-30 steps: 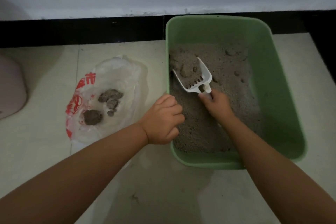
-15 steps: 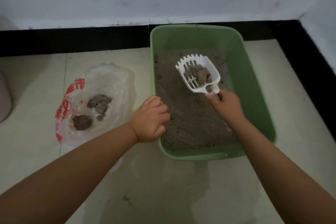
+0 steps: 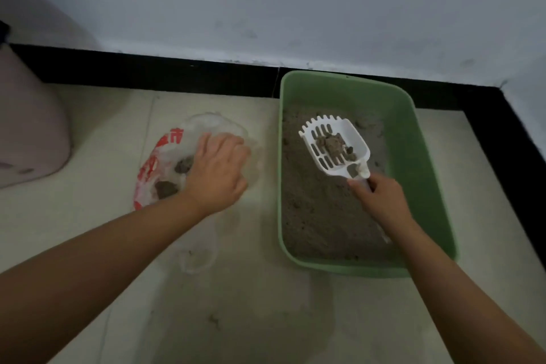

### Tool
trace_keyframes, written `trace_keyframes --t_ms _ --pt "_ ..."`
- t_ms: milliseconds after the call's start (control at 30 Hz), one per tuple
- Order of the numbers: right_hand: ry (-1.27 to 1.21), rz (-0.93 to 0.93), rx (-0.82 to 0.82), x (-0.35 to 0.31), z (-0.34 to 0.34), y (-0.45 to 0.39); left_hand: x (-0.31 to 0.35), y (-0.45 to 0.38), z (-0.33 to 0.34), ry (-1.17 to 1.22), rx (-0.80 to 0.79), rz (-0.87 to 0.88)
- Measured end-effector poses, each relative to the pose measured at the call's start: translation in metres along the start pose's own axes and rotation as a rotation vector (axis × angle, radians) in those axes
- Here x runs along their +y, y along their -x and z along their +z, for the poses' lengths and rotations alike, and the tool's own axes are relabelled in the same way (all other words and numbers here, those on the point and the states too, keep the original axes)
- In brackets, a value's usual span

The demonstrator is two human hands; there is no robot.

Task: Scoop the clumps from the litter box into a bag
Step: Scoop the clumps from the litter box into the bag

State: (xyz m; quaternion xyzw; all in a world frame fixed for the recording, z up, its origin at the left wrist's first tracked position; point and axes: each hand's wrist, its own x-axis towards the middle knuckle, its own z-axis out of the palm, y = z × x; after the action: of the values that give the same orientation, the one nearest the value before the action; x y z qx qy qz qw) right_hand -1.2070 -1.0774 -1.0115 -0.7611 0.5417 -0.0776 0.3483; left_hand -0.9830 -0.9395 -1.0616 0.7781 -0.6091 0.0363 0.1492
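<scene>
Floor (image 3: 266, 319) of pale tile, stained in places, meets a black skirting (image 3: 177, 74) and a grey-white wall (image 3: 295, 3); the skirting turns a corner at far right. Pink container (image 3: 26, 133) stands at the left edge, only partly in frame. Green box (image 3: 428, 162) sits on the floor against the skirting, holding grey litter (image 3: 319, 216). Right hand (image 3: 381, 204) is closed around the handle of a white slotted scoop (image 3: 335, 145), thumb and fingers clamped on the handle just behind the scoop bowl. The scoop is held above the litter, inside the outline of the box, toothed edge pointing away from the person. Clumps (image 3: 332, 143) lie in the scoop bowl, one larger lump near the middle and smaller pieces toward the handle. Clear bag (image 3: 165, 156) with red print lies flat on the floor to the left of the box, apart from it. Left hand (image 3: 218, 170) rests palm down over the bag's right part, fingers loosely spread and touching the plastic; whether any fold is pinched cannot be told. Two dark lumps (image 3: 167, 188) are visible in the bag beside that hand. The red print includes large characters near the bag's upper left, too blurred to read.
</scene>
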Motion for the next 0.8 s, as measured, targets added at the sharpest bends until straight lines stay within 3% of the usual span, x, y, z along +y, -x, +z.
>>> trace_keyframes --t_ms 133,200,333,433,600,767,800 --pt "0.102 -0.152 -0.151 -0.039 0.016 0.007 -0.046 0.011 -0.041 -0.097 -0.178 -0.633" --pt "0.161 -0.21 -0.241 -0.062 0.033 0.011 -0.063 0.021 -0.045 0.003 -0.275 -0.793" --pt "0.32 -0.259 -0.371 -0.103 0.074 0.02 -0.079 0.04 -0.04 0.167 -0.281 -0.784" --pt "0.523 -0.255 -0.35 -0.124 0.1 0.026 -0.08 0.046 -0.039 0.255 -0.223 -0.773" --pt "0.852 -0.417 -0.368 -0.138 0.117 0.032 -0.082 0.043 -0.039 0.364 -0.093 -0.804" --pt "0.941 -0.63 -0.014 -0.133 0.109 0.03 -0.082 0.043 -0.041 0.389 -0.047 -0.844" --pt "0.925 -0.61 -0.029 -0.131 0.105 0.028 -0.08 0.042 -0.041 0.37 -0.041 -0.838"
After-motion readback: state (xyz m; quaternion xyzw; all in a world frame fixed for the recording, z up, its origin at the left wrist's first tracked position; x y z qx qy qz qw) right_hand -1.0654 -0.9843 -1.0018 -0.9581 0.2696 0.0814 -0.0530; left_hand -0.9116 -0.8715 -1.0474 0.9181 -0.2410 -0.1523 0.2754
